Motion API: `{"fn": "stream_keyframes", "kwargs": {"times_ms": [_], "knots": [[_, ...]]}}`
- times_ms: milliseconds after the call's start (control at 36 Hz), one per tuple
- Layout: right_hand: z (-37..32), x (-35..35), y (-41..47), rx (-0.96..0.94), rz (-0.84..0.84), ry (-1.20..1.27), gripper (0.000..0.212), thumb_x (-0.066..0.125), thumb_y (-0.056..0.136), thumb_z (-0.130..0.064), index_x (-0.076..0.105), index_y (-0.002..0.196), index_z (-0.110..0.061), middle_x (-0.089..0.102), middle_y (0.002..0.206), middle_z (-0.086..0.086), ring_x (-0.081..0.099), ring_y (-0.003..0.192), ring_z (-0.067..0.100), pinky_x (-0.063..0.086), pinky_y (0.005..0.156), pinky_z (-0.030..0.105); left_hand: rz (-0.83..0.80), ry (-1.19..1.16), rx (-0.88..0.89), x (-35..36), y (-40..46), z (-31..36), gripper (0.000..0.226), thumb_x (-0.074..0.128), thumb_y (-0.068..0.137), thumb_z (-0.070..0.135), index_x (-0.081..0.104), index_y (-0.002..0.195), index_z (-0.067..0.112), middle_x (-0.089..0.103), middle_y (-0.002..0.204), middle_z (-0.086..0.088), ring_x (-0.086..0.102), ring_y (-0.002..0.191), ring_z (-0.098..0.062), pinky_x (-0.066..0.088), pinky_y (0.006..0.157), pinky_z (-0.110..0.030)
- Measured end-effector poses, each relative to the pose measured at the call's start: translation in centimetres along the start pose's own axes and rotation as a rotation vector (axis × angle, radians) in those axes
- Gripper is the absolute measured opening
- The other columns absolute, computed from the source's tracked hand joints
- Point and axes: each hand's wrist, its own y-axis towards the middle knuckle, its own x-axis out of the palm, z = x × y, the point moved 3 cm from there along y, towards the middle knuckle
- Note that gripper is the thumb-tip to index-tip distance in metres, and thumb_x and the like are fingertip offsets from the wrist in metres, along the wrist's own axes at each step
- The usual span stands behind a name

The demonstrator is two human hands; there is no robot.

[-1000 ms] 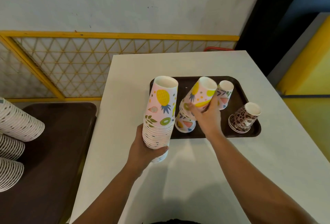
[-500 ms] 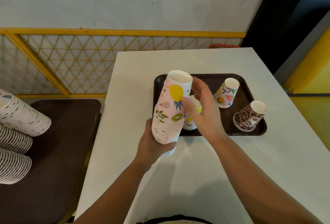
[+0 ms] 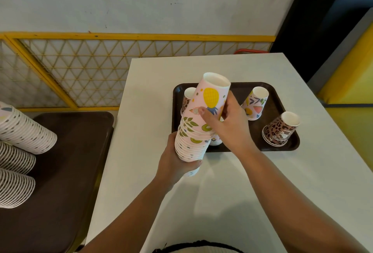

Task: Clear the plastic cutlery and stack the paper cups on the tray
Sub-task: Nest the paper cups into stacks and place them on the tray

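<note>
A tall stack of upside-down fruit-print paper cups (image 3: pixel 198 123) leans over the near left corner of the dark brown tray (image 3: pixel 240 89). My left hand (image 3: pixel 177 162) grips the stack's lower end. My right hand (image 3: pixel 230 123) holds the top pineapple-print cup from the right, thumb on its front. On the tray stand a leopard-print cup (image 3: pixel 186 99) at the far left, a pink fruit cup (image 3: pixel 255 103) at the back right and a leopard-print cup (image 3: pixel 280 128) at the near right. Another cup (image 3: pixel 216 140) is mostly hidden under my right hand. No cutlery shows.
The tray lies on a white table (image 3: pixel 222 192). To the left, long rows of stacked cups (image 3: pixel 22 131) lie on a dark brown bench seat (image 3: pixel 66 162). A yellow lattice fence (image 3: pixel 80 71) and a white wall stand behind.
My right hand lifted a fruit cup off the tray and brought it onto the top of the stack held by my left hand; it now wraps that top cup.
</note>
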Motion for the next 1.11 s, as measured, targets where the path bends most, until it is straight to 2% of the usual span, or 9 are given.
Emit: {"fn": "stream_keyframes", "kwargs": {"times_ms": [111, 250, 417, 528, 611, 722, 861, 1000, 1111], "knots": [[-0.5, -0.5, 0.5, 0.009, 0.040, -0.008, 0.036, 0.070, 0.080, -0.023, 0.049, 0.108, -0.026, 0.062, 0.095, -0.021, 0.062, 0.086, -0.010, 0.054, 0.075, 0.015, -0.008, 0.003, -0.003, 0.1, 0.1, -0.1, 0.078, 0.082, 0.046, 0.029, 0.041, 0.111, 0.045, 0.060, 0.109, 0.024, 0.057, 0.103, 0.007, 0.046, 0.078, -0.014], [-1.0, -1.5, 1.5, 0.066, 0.146, 0.194, 0.039, 0.070, 0.072, -0.038, 0.058, 0.105, -0.021, 0.069, 0.103, -0.003, 0.067, 0.096, 0.013, 0.055, 0.085, 0.040, 0.000, -0.007, -0.031, 0.0, 0.1, -0.4, 0.075, 0.082, 0.046, 0.027, 0.043, 0.106, 0.048, 0.062, 0.104, 0.026, 0.056, 0.095, 0.014, 0.046, 0.074, -0.014], [-0.9, -3.8, 2.9, 0.070, 0.380, 0.511, 0.047, 0.065, 0.078, -0.030, 0.054, 0.116, -0.006, 0.066, 0.111, 0.008, 0.065, 0.104, 0.021, 0.054, 0.086, 0.037, 0.023, -0.029, -0.055, -0.2, 0.3, -0.8, 0.077, 0.082, 0.045, 0.028, 0.042, 0.108, 0.043, 0.062, 0.107, 0.021, 0.058, 0.101, 0.002, 0.047, 0.076, -0.017], [1.2, -4.7, 3.0, 0.047, 0.519, 0.215, 0.050, 0.066, 0.080, -0.031, 0.051, 0.120, -0.006, 0.065, 0.107, -0.003, 0.063, 0.102, 0.009, 0.052, 0.087, 0.027, 0.037, -0.044, -0.057, -0.5, 0.4, -0.7, 0.083, 0.082, 0.045, 0.026, 0.042, 0.117, 0.036, 0.061, 0.105, 0.022, 0.057, 0.099, 0.003, 0.047, 0.075, -0.018], [3.7, -4.2, 2.8, 0.079, 0.482, 0.011, 0.044, 0.070, 0.082, -0.029, 0.049, 0.116, -0.011, 0.062, 0.102, -0.010, 0.061, 0.096, 0.004, 0.052, 0.088, 0.027, 0.031, -0.059, -0.063, -0.6, 0.5, -0.4, 0.082, 0.081, 0.046, 0.025, 0.041, 0.117, 0.037, 0.060, 0.102, 0.024, 0.057, 0.096, 0.007, 0.046, 0.073, -0.016], [5.9, -3.1, 2.2, 0.082, 0.385, -0.114, 0.058, 0.075, 0.077, -0.028, 0.046, 0.124, -0.008, 0.060, 0.107, -0.005, 0.056, 0.091, -0.008, 0.045, 0.074, 0.003, 0.028, -0.051, -0.070, -0.5, 0.6, -0.4, 0.082, 0.082, 0.046, 0.027, 0.043, 0.117, 0.037, 0.062, 0.106, 0.023, 0.058, 0.101, 0.002, 0.050, 0.084, -0.029], [7.6, -2.2, 1.5, 0.150, 0.249, -0.182, 0.071, 0.078, 0.071, -0.032, 0.041, 0.130, -0.016, 0.057, 0.120, -0.002, 0.056, 0.108, 0.012, 0.050, 0.088, 0.029, 0.031, -0.041, -0.072, -0.4, 0.6, -0.1, 0.085, 0.083, 0.045, 0.033, 0.043, 0.120, 0.034, 0.062, 0.111, 0.019, 0.060, 0.105, -0.007, 0.052, 0.089, -0.036], [6.0, -1.9, 0.5, 0.036, 0.310, -0.213, 0.067, 0.068, 0.081, -0.038, 0.038, 0.137, -0.017, 0.046, 0.137, -0.003, 0.042, 0.127, 0.008, 0.031, 0.100, 0.011, 0.038, -0.019, -0.058, -0.4, 0.5, 0.4, 0.081, 0.084, 0.049, 0.028, 0.041, 0.117, 0.037, 0.059, 0.106, 0.023, 0.058, 0.102, -0.005, 0.049, 0.085, -0.031], [3.1, -1.2, -0.6, -0.150, 0.274, -0.132, 0.054, 0.056, 0.084, -0.042, 0.046, 0.128, -0.011, 0.056, 0.125, 0.002, 0.053, 0.115, 0.004, 0.042, 0.096, 0.017, 0.044, -0.008, -0.042, -0.3, 0.5, 0.4, 0.079, 0.087, 0.055, 0.018, 0.041, 0.117, 0.034, 0.060, 0.108, 0.020, 0.059, 0.102, -0.011, 0.050, 0.086, -0.033]]}}
